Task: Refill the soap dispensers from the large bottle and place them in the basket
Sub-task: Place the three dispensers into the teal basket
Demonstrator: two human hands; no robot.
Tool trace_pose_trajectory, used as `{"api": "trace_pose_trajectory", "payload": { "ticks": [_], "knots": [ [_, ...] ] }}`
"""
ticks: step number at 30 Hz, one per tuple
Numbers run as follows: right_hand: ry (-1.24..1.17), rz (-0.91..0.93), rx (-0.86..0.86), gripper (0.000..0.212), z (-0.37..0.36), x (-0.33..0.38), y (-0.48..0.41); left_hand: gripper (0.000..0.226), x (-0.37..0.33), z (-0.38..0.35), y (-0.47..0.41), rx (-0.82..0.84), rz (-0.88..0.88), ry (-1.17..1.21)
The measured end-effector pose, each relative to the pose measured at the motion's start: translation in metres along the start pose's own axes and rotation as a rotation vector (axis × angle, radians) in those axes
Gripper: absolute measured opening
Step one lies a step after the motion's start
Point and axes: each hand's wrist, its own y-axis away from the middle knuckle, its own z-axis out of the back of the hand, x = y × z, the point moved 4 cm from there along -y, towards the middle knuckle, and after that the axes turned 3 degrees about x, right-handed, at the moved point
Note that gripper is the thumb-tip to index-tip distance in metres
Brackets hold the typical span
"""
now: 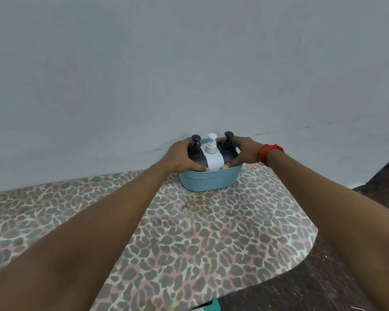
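Forearms (103, 223) end in hands (179, 157) (245, 153) hiding the basket (209, 182) ends and dispenser (214, 161) sides.

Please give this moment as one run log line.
left hand: grips basket, left end | right hand: grips basket, right end | inside, upright: left black dispenser, white dispenser, right black dispenser | basket on table

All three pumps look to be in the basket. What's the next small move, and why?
The left black dispenser, white dispenser and right black dispenser stand upright in the basket on the table; the left hand and right hand grip its ends. Probably just let go and draw both hands back.
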Motion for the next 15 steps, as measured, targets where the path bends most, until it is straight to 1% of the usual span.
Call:
{"api": "trace_pose_trajectory", "payload": {
  "ticks": [3, 5, 7, 10, 11, 13, 15],
  "knots": [
    [-0.073, -0.008, -0.023, 0.128, -0.002, -0.005, -0.005, 0.096, -0.001, -0.001, -0.002, 0.003, -0.003, 0.01],
    [-0.089, 0.002, -0.007, 0.131, -0.001, -0.003, -0.007, 0.097, -0.002, -0.003, -0.002, 0.005, 0.013, -0.007],
    [-0.084, 0.025, 0.027, 0.123, 0.0, 0.001, -0.007, 0.104, -0.004, -0.005, -0.002, -0.005, 0.024, -0.026],
    [-0.084, 0.051, 0.076, 0.097, 0.003, 0.009, -0.008, 0.114, -0.006, -0.005, -0.001, -0.023, 0.023, -0.041],
    [-0.081, 0.058, 0.092, 0.092, 0.005, 0.012, -0.008, 0.117, -0.006, -0.006, -0.001, -0.025, 0.028, -0.042],
    [-0.068, 0.068, 0.116, 0.091, 0.007, 0.018, -0.009, 0.118, -0.006, -0.007, -0.002, -0.025, 0.043, -0.046],
    [-0.052, 0.074, 0.138, 0.093, 0.008, 0.022, -0.012, 0.112, -0.005, -0.007, -0.004, -0.022, 0.043, -0.041]
  ]
}}
